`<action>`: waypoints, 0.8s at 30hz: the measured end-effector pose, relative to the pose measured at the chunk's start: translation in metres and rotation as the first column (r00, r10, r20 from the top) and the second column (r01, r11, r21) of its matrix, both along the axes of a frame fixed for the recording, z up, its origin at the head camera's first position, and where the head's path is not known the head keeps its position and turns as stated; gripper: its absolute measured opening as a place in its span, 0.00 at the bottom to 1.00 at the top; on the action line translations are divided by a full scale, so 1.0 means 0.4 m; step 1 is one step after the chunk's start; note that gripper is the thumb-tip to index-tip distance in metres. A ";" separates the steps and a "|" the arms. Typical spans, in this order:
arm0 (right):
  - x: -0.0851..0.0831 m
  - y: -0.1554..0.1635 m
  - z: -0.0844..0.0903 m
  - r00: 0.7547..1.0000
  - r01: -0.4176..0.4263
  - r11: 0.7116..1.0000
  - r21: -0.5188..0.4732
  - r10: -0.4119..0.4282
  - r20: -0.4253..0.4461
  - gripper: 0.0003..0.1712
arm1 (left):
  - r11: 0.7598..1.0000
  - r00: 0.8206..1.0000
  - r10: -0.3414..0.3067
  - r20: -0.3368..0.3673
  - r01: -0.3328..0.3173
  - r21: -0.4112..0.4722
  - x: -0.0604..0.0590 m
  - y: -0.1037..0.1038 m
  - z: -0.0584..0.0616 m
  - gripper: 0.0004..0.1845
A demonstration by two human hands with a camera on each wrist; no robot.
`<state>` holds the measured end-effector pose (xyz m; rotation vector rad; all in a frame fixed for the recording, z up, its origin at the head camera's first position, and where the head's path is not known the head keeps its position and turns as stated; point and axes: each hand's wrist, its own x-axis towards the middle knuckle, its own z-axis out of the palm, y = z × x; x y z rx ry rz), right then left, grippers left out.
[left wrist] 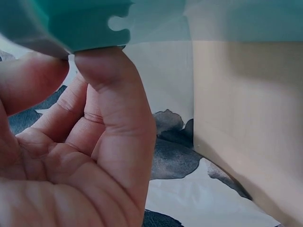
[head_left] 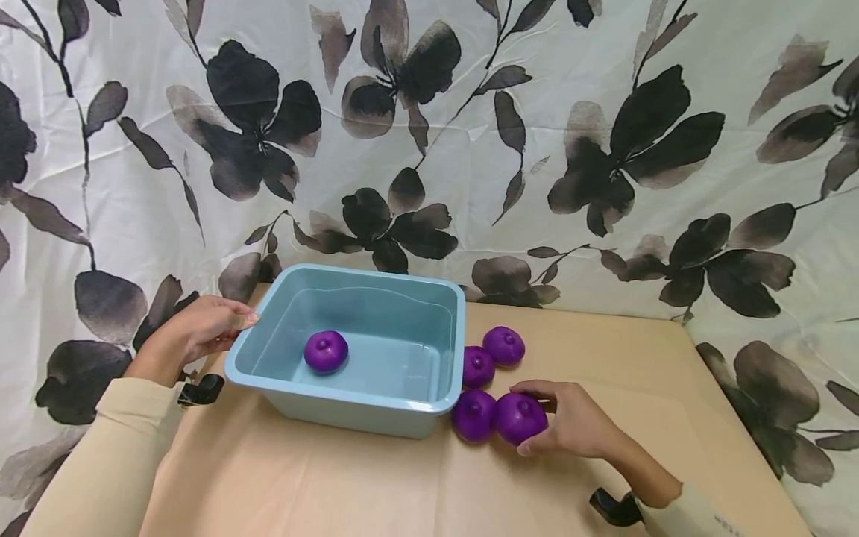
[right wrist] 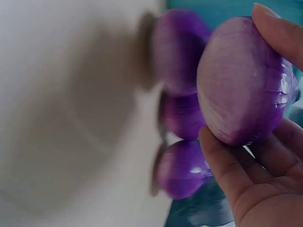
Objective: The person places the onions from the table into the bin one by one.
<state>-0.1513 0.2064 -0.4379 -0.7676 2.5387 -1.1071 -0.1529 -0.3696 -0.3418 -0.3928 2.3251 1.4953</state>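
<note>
A light blue plastic tub (head_left: 349, 414) stands on the table, its left rim pinched between the thumb and finger of my left hand (head_left: 204, 330). Inside the tub lies one purple onion (head_left: 326, 350), left of the middle. To the right of the tub, my right hand (head_left: 577, 421) grips another onion (head_left: 520, 419) between thumb and fingers; the right wrist view shows its pale side. Three more onions sit between the tub and that hand: a near onion (head_left: 473, 415), a middle onion (head_left: 478, 367) and a far onion (head_left: 503, 346).
The table (head_left: 376, 485) has a tan covering and its right edge slopes toward the front right. A white cloth (head_left: 496, 171) with dark flowers hangs behind it. Black straps with mounts (head_left: 201, 389) sit on both wrists.
</note>
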 end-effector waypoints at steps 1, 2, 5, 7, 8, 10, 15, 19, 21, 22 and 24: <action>0.000 -0.002 0.012 1.000 -0.005 1.000 -0.004 0.005 -0.008 0.49 | 1.000 1.000 -0.002 -0.003 0.002 -0.006 0.000 0.001 0.001 0.26; -0.001 -0.004 0.024 1.000 -0.012 1.000 -0.006 0.012 -0.021 0.49 | 1.000 1.000 -0.001 -0.003 0.001 -0.012 -0.001 0.001 0.002 0.26; -0.001 -0.009 0.052 0.999 -0.028 1.000 -0.014 0.028 -0.042 0.47 | 1.000 1.000 -0.004 0.001 0.004 -0.023 -0.002 0.002 0.002 0.26; 0.000 -0.012 0.068 0.998 -0.034 0.999 -0.023 0.033 -0.049 0.46 | 0.999 1.000 -0.002 0.006 0.003 -0.032 -0.001 0.002 0.001 0.26; 0.002 -0.012 0.074 0.998 -0.037 0.999 -0.025 0.036 -0.051 0.46 | 0.999 1.000 -0.005 0.008 0.006 -0.032 0.000 0.003 0.000 0.26; 0.005 -0.013 0.086 0.998 -0.041 0.999 -0.027 0.040 -0.052 0.46 | 0.999 1.000 -0.008 0.012 0.009 -0.032 0.001 0.004 -0.002 0.26; 0.014 -0.015 0.116 0.997 -0.049 0.999 -0.015 0.048 -0.054 0.45 | 1.000 1.000 -0.005 0.015 0.005 -0.027 0.003 0.008 -0.005 0.25; 0.017 -0.020 0.145 0.998 -0.055 0.998 -0.008 0.055 -0.042 0.45 | 1.000 1.000 -0.007 0.009 0.008 -0.026 0.005 0.006 -0.005 0.26; 0.015 -0.023 0.162 0.997 -0.064 0.998 -0.015 0.064 -0.034 0.46 | 1.000 1.000 -0.007 0.006 0.007 -0.029 0.007 0.005 -0.004 0.25; 0.015 -0.025 0.171 0.997 -0.067 0.998 -0.016 0.066 -0.032 0.46 | 1.000 1.000 -0.005 0.004 0.005 -0.029 0.007 0.004 -0.003 0.24; 0.014 -0.029 0.186 0.997 -0.073 0.997 -0.030 0.072 -0.021 0.46 | 1.000 1.000 -0.004 -0.001 0.004 -0.028 0.006 0.005 -0.003 0.24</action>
